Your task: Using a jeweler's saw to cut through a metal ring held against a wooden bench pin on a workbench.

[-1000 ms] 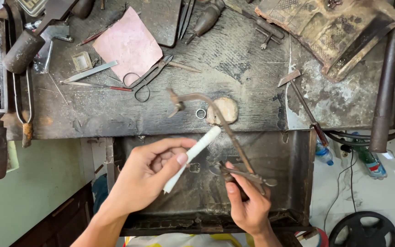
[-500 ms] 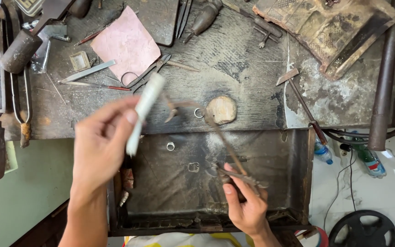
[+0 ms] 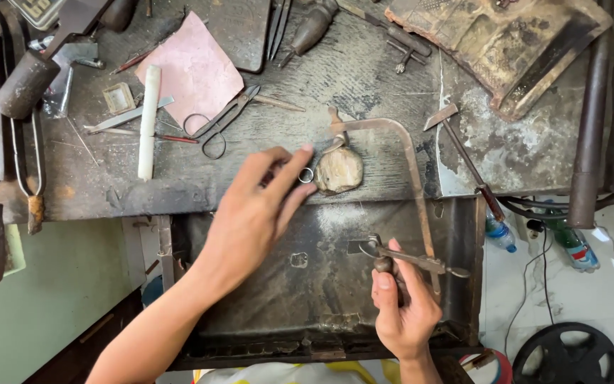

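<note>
My left hand (image 3: pixel 261 206) reaches over the bench edge, its fingertips pinching a small metal ring (image 3: pixel 306 174) beside the worn wooden bench peg (image 3: pixel 338 169). The white stick (image 3: pixel 148 121) lies on the bench at the left, apart from the hand. My right hand (image 3: pixel 403 306) grips the handle end of a rusty jeweller's saw frame (image 3: pixel 412 171), whose top arches up to the peg. The hand sits over the dark metal tray (image 3: pixel 321 284) under the bench.
On the scarred bench (image 3: pixel 364 78) lie a pink sheet (image 3: pixel 192 67), shears (image 3: pixel 222 121), tweezers and files. A hammer (image 3: pixel 463 153) rests at the right, a cylinder (image 3: pixel 26 85) at the left. A charred block (image 3: pixel 506 43) sits at the top right. Bottles and cables are on the floor.
My left hand carried the white stick up and left, laid it on the bench, then came back to the ring by the peg. The right hand kept hold of the saw frame.
</note>
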